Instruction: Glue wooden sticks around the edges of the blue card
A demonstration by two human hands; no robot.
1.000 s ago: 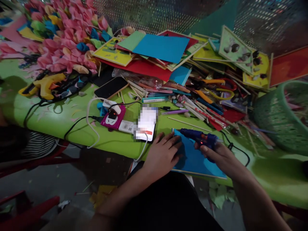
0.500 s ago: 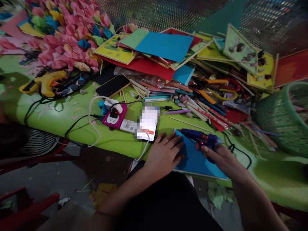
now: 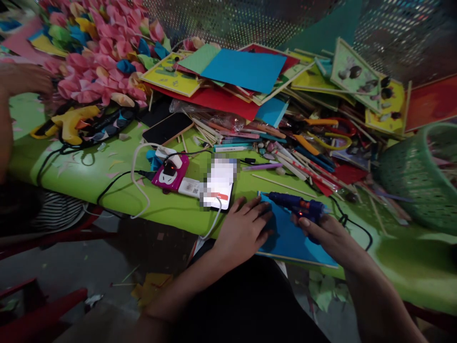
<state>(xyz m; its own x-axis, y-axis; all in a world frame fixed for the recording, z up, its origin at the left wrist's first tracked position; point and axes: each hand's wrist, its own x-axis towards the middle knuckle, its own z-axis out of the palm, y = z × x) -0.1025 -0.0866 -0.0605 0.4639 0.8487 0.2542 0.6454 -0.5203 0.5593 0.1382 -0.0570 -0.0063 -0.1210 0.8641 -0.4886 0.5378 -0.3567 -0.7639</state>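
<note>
My right hand [image 3: 326, 233] is closed around a blue glue gun [image 3: 300, 206] whose nozzle points left over a blue board [image 3: 293, 240] lying at the near edge of the green table [image 3: 107, 178]. My left hand [image 3: 246, 226] rests on the board's left edge with fingers laid flat and apart, holding it down. The gun's black cord [image 3: 352, 224] trails off to the right.
A phone [image 3: 218, 183] and a pink power strip [image 3: 170, 174] lie left of my hands. Behind are pens, sticks, scissors [image 3: 330, 136], stacked coloured boards [image 3: 246, 71], paper flowers [image 3: 103, 52], a yellow glue gun [image 3: 71, 124] and a green basket [image 3: 417, 176]. Another person's hand [image 3: 24, 78] reaches in far left.
Another person's hand and arm have come into view at the far left by the paper flowers. My own hands, the glue gun and the blue board have barely moved.
</note>
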